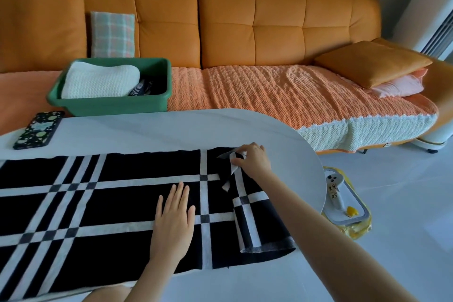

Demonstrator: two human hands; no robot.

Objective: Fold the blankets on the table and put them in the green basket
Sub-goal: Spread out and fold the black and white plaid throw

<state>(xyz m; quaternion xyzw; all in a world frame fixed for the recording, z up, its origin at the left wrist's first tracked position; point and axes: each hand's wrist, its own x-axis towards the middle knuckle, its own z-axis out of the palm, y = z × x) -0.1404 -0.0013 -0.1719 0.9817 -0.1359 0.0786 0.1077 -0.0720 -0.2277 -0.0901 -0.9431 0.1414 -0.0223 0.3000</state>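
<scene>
The right hand is out at the far right corner of the black-and-white blanket, fingers curled and pinching a lifted bit of the cloth. The corner stands up from the desk in a small crumpled peak under the fingertips.

The left hand lies flat on the blanket nearer the person, palm down, fingers straight and slightly spread. It presses the cloth and grips nothing.

The blanket runs lengthwise across the desk, black with white crossing stripes. Its right end is turned back over itself in a narrow flap that reaches the near edge, between the two hands.

On the desk's far left corner lies a phone in a dark patterned case, well apart from the blanket.

Past the desk, the green basket sits on the seat of the orange sofa. Inside it a folded white knitted blanket fills the left part, with something dark and striped tucked beside it, possibly another blanket, though too little shows to be sure.

A plaid cushion leans on the sofa back just behind the basket. At the sofa's right end an orange cushion rests on a pink pillow.
</scene>
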